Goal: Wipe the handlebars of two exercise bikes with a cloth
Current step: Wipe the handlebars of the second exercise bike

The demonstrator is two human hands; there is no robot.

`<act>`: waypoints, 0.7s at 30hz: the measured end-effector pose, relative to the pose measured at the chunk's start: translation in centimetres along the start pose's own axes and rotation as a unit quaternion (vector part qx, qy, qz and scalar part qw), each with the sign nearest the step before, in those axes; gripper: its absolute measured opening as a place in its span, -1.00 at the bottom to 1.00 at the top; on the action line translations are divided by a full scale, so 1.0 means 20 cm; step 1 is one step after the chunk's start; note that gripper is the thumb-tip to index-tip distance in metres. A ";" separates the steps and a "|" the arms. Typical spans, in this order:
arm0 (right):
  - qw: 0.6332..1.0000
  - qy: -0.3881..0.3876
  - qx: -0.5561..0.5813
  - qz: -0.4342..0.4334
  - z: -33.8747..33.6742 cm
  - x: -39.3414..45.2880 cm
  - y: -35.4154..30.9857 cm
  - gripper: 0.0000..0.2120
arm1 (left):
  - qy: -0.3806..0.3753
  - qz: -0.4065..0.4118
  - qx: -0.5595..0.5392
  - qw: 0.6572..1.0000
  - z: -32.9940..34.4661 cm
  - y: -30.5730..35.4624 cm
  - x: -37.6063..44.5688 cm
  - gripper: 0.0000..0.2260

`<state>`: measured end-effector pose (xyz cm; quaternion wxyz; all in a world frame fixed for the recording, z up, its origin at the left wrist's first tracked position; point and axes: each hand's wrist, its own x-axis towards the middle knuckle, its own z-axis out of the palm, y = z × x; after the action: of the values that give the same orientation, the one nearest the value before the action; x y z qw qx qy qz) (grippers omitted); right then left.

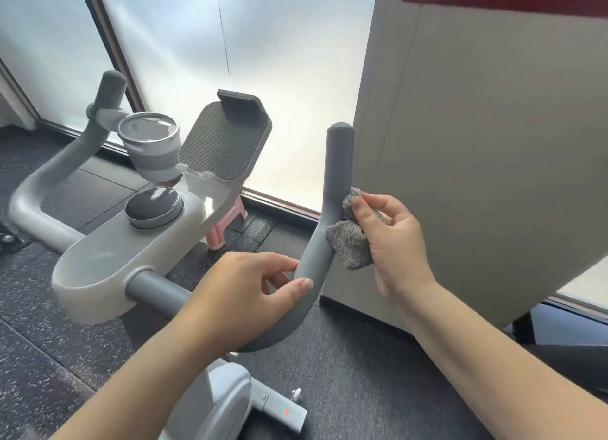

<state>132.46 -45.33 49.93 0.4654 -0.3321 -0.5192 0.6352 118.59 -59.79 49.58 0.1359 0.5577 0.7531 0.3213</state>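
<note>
The single head-worn camera is looking forward and steeply down from close above an exercise bike's handlebar [324,215], which is filling the frame's centre; floor [355,383] is running along the bottom, frosted window [263,51] across the top.

Bright daylight, soft shadows

The frosted window [263,61] ahead of me glows white; straight edges beside it bow with wide-angle distortion, and focus stays fairly sharp.

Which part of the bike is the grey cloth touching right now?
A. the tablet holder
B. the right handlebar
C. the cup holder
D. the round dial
B: the right hand presses the cloth against the right handlebar.
</note>
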 end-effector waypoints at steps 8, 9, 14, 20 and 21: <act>0.999 0.034 0.031 0.013 0.03 -0.11 0.06 -0.96 | 0.011 0.012 0.007 1.000 0.01 -0.01 0.00 -0.57; 0.999 0.036 0.033 0.014 0.03 -0.12 0.07 -0.96 | 0.014 0.014 0.008 1.000 0.01 -0.01 0.00 -0.57; 0.999 0.016 0.020 0.041 0.00 -0.18 0.10 -0.95 | 0.025 0.022 0.011 0.999 0.01 0.00 0.00 -0.53; 0.997 -0.016 0.001 0.070 -0.08 -0.23 0.12 -0.91 | 0.027 0.012 0.036 0.999 -0.01 0.03 -0.01 -0.60; 0.997 -0.013 -0.006 0.072 -0.09 -0.23 0.13 -0.89 | 0.033 0.010 0.049 0.998 0.00 0.04 -0.02 -0.61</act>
<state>135.01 -49.09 46.68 0.4098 -0.3626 -0.5039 0.6683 119.27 -60.07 50.08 0.0804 0.5604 0.7665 0.3033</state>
